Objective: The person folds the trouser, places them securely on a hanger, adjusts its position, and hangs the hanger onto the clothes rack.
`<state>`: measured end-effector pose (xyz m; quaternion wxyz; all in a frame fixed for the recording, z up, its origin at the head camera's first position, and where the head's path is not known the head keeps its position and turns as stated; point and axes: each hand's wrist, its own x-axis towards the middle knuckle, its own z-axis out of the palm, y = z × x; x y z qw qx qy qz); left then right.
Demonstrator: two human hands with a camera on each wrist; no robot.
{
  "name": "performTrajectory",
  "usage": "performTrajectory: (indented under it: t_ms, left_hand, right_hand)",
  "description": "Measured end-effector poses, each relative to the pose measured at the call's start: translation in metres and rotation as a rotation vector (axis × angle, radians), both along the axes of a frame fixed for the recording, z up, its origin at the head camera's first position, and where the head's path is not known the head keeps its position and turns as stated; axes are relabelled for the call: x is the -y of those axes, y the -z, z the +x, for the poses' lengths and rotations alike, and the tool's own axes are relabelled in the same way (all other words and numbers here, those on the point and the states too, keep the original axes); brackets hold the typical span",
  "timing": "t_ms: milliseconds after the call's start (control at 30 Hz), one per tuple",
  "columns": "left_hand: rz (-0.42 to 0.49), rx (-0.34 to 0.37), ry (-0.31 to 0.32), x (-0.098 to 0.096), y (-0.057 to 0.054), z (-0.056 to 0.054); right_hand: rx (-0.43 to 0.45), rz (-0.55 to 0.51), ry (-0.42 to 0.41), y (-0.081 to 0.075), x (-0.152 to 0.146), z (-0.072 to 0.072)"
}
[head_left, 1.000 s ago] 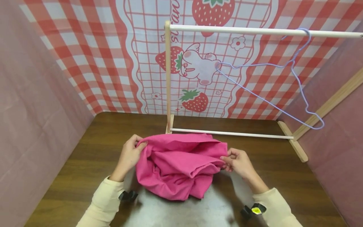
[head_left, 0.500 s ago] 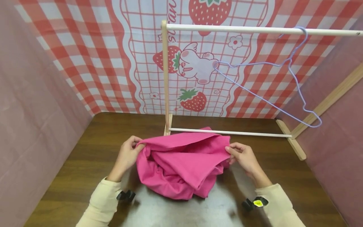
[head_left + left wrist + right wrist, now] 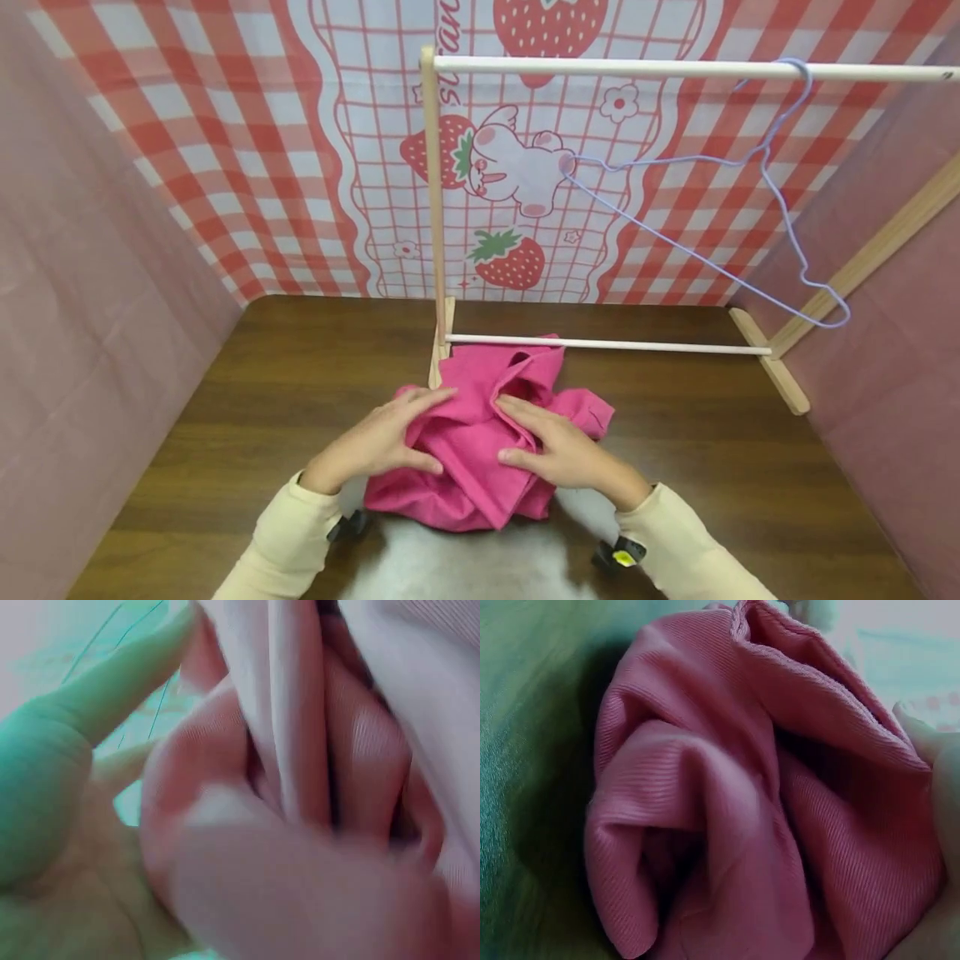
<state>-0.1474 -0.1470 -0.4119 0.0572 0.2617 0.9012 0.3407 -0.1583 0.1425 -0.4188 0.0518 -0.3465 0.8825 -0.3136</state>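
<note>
A bright pink garment of finely ribbed cloth lies bunched on the table, its exact kind hidden by the folds. My left hand rests against its left side, fingers extended and thumb apart. On the other side my right hand lies on the folds, its fingers nearly straight. The left wrist view shows the garment's folds beside the palm. In the right wrist view the garment has a stitched edge forming an opening, and part of the right hand touches it at the right.
Behind the garment stands a rack with a white top rail and a low white bar; the garment's far end reaches that bar. A lilac wire hanger hangs on the top rail. Dark brown wooden table surrounds the garment.
Both hands have moved inward from the garment's outer edges, and their pinching fingers have straightened. The cloth, spread between them before, has slumped into a smaller heap.
</note>
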Motion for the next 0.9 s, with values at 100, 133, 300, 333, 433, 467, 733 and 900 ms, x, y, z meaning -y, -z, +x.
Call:
performTrajectory:
  t_ms: [100,133,300,333,433,467,733,900]
  left_hand:
    - [-0.117,-0.009,0.042,-0.01,0.002,0.004]
    - [-0.141,-0.023,0.036,-0.013,0.004,0.005]
    - [-0.205,-0.144,-0.022,-0.027,0.01,0.002]
    - [-0.216,-0.164,-0.026,-0.029,0.011,0.001]
    - [-0.237,-0.217,-0.031,-0.032,0.014,0.0]
    - [-0.243,-0.227,-0.038,-0.033,0.015,0.0]
    - [-0.305,-0.343,-0.078,-0.032,0.02,-0.001]
    - [-0.25,-0.344,-0.139,-0.022,0.018,-0.005]
  right_hand:
    - [-0.002,-0.018,-0.027,0.0,0.002,-0.002]
    - [-0.008,-0.05,-0.02,0.001,0.0,-0.004]
    - [-0.039,-0.234,0.18,0.0,-0.026,-0.022]
    - [-0.026,-0.258,0.246,0.0,-0.035,-0.026]
    - [0.027,-0.273,0.437,-0.002,-0.062,-0.037]
    - [0.042,-0.251,0.486,-0.002,-0.07,-0.04]
    - [0.285,0.024,0.348,0.023,-0.105,-0.058]
    - [0.449,-0.002,0.35,0.035,-0.107,-0.059]
